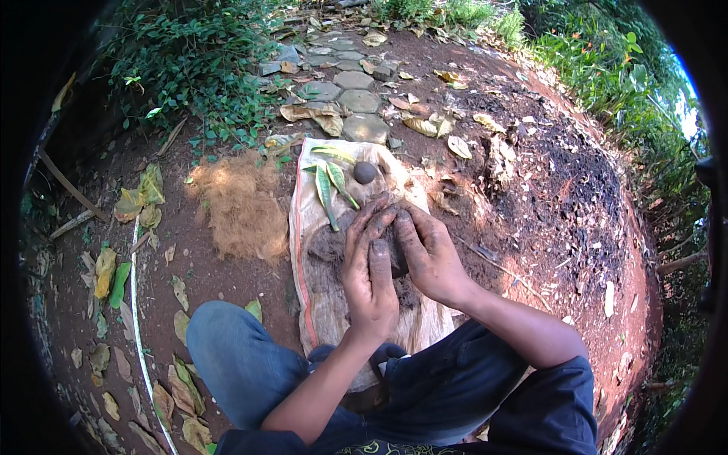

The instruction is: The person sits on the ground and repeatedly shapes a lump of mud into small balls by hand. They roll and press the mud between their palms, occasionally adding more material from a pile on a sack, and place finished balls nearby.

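My left hand and my right hand, both smeared with mud, are cupped together around a dark lump of soil. Fingers hide most of the lump, so its full shape is unclear. Under them is a woven sack with a red stripe, spread on the ground. Loose dark soil lies on the sack beside my left fingers. Beyond the fingertips sits a smooth dark ball. Cut variegated leaves, like those of a snake plant, lie to its left.
A heap of brown fibre, like coconut coir, lies left of the sack. Stepping stones run away ahead. Dry leaves and a long pale stick lie at left. Dark charred-looking debris covers ground at right.
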`<state>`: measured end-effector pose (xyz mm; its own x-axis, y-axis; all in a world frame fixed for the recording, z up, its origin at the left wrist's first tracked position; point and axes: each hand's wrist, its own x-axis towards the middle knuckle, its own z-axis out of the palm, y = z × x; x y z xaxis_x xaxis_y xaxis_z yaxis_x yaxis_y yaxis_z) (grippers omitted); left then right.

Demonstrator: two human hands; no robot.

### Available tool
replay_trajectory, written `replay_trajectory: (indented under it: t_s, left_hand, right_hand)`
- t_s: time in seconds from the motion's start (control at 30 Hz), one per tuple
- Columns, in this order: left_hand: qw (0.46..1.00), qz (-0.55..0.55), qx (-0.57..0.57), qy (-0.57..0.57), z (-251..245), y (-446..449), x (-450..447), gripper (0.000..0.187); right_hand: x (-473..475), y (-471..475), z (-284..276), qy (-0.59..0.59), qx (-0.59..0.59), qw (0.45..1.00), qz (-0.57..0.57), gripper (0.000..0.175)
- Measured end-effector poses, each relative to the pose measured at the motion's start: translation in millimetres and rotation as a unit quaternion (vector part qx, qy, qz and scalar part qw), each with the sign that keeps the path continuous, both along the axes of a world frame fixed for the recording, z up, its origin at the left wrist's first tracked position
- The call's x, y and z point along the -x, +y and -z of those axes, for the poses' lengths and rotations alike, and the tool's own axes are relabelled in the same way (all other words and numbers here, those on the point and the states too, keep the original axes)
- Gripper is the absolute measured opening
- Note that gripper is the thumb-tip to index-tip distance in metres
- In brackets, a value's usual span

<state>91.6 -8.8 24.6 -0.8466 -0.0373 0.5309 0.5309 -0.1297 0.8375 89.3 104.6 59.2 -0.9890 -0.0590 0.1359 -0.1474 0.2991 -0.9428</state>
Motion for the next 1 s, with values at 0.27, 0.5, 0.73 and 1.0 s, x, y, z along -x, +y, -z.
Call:
replay_trajectory:
  t_s: [0.27, 0.5, 0.73, 1.0]
  left_hand:
    - [0.998, -0.017, 0.050, 0.045, 2, -8, 7, 0.034]
    - [0.991, -0.017, 0.104, 0.078, 2, -8, 7, 0.037]
    - [0.959, -0.038, 0.237, 0.152, -1, -15, 10, 0.033]
    - [0.960, -0.046, 0.225, 0.160, -13, -20, 14, 0.035]
  right_hand:
    - [7, 4, 3, -0.049, 0.104, 0.993, -0.032, 0.032]
    - [0, 6, 0, -0.030, 0.073, 0.997, -0.007, 0.036]
    - [-3, 19, -9, -0.065, 0.110, 0.990, -0.057, 0.036]
    - [-11, 12, -22, -0.035, 0.066, 0.997, -0.027, 0.034]
